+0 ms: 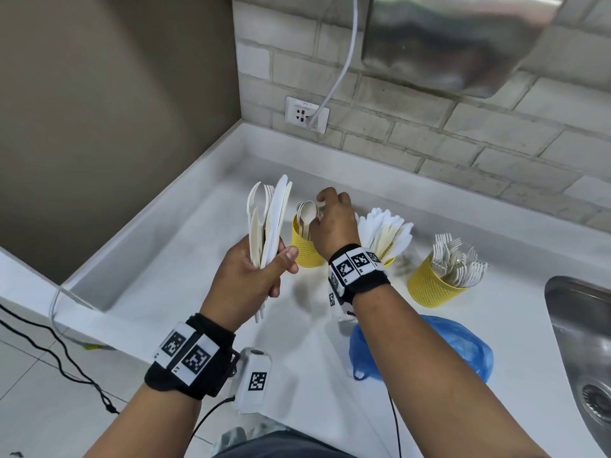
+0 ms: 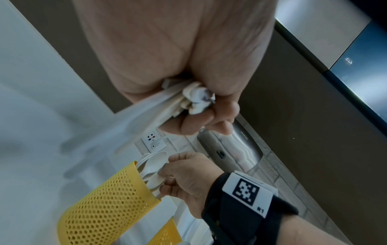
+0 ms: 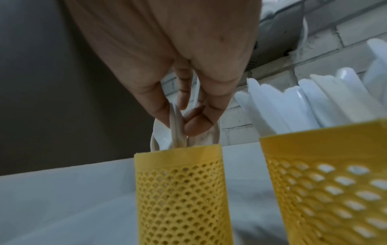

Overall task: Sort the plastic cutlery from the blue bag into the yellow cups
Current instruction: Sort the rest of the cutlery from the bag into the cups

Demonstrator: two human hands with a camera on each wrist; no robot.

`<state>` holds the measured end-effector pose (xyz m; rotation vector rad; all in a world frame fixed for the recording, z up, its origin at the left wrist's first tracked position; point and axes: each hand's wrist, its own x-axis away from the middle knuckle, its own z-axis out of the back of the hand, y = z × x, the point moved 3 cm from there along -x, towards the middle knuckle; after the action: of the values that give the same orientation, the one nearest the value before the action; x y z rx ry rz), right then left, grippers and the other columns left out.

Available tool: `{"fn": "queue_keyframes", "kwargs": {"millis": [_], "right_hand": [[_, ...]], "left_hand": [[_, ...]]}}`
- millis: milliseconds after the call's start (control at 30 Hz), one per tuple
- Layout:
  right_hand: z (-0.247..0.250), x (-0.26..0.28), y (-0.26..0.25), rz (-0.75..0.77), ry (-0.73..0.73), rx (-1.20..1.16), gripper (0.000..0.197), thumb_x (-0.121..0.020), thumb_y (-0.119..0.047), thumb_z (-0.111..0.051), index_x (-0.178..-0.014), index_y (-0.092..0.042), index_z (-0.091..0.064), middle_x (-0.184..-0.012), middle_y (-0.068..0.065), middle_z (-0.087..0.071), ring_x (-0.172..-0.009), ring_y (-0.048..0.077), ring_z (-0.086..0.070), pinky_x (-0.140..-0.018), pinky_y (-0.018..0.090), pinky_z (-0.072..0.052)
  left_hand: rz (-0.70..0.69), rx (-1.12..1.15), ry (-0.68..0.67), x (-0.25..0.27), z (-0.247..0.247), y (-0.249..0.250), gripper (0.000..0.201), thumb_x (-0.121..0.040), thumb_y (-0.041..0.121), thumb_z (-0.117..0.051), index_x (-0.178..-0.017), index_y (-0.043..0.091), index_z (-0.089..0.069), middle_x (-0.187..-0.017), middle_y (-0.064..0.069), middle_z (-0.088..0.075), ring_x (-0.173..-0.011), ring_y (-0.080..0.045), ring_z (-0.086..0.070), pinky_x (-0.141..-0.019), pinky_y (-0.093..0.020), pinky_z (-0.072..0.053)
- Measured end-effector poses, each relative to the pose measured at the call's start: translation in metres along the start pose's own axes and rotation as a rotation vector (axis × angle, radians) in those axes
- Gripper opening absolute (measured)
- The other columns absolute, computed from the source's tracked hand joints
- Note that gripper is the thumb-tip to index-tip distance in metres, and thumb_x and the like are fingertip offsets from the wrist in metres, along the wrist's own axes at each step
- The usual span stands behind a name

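My left hand [image 1: 256, 276] grips a bunch of white plastic cutlery [image 1: 269, 216], knives and forks fanned upward; the handle ends [image 2: 196, 99] show in the left wrist view. My right hand [image 1: 334, 219] reaches over the left yellow cup [image 1: 305, 249] and pinches a spoon [image 3: 177, 131] at that cup's rim [image 3: 178, 150], among other spoons [image 1: 307, 213]. The middle yellow cup [image 3: 324, 174] holds knives [image 1: 385, 229]. The right yellow cup [image 1: 429, 285] holds forks [image 1: 458, 259]. The crumpled blue bag [image 1: 463, 348] lies under my right forearm.
A steel sink [image 1: 582, 342] sits at the right edge of the white counter [image 1: 185, 259]. On the brick wall hang a hand dryer [image 1: 456, 44] and a socket [image 1: 307, 114] with a white cable. A taupe wall bounds the left side.
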<state>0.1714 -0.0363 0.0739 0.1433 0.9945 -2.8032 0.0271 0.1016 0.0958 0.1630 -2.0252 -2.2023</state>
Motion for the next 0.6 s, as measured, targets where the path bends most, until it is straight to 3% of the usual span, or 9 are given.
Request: {"fn": "queue_keyframes", "kwargs": {"millis": [133, 267, 467, 600], "right_hand": [[-0.001, -0.005, 0.005, -0.029, -0.018, 0.027, 0.031, -0.088, -0.004, -0.059, -0.118, -0.005, -0.059, -0.115, 0.018, -0.063, -0.104, 0.037, -0.061, -0.084, 0.036, -0.046], [0.001, -0.005, 0.008, -0.053, -0.003, -0.059, 0.024, -0.087, -0.007, -0.063, -0.110, -0.010, -0.065, -0.103, 0.012, -0.071, -0.096, 0.032, -0.067, -0.085, 0.041, -0.055], [0.006, -0.010, 0.019, -0.045, -0.037, -0.053, 0.030, -0.084, -0.003, -0.055, -0.106, -0.020, -0.069, -0.093, 0.003, -0.077, -0.085, 0.032, -0.071, -0.082, 0.039, -0.058], [0.009, -0.009, 0.017, -0.021, -0.050, -0.008, 0.030, -0.087, -0.017, -0.063, -0.115, -0.021, -0.070, -0.104, 0.000, -0.077, -0.101, 0.025, -0.070, -0.091, 0.030, -0.052]], "left_hand": [[0.000, 0.004, 0.001, 0.001, 0.000, 0.001, 0.024, -0.097, 0.024, -0.070, -0.092, 0.004, -0.058, -0.081, -0.007, -0.075, -0.048, -0.020, -0.050, -0.054, -0.029, -0.047], [-0.002, -0.008, 0.005, 0.001, 0.002, 0.000, 0.024, -0.097, 0.024, -0.069, -0.091, 0.004, -0.058, -0.081, -0.006, -0.075, -0.048, -0.019, -0.050, -0.055, -0.029, -0.047], [0.000, -0.010, 0.011, 0.000, 0.002, -0.001, 0.024, -0.096, 0.024, -0.069, -0.092, 0.004, -0.058, -0.080, -0.006, -0.075, -0.048, -0.019, -0.050, -0.054, -0.027, -0.047], [0.006, -0.013, 0.009, 0.000, -0.001, -0.001, 0.022, -0.097, 0.024, -0.070, -0.090, 0.006, -0.058, -0.080, -0.006, -0.075, -0.047, -0.019, -0.050, -0.053, -0.026, -0.047]]}}
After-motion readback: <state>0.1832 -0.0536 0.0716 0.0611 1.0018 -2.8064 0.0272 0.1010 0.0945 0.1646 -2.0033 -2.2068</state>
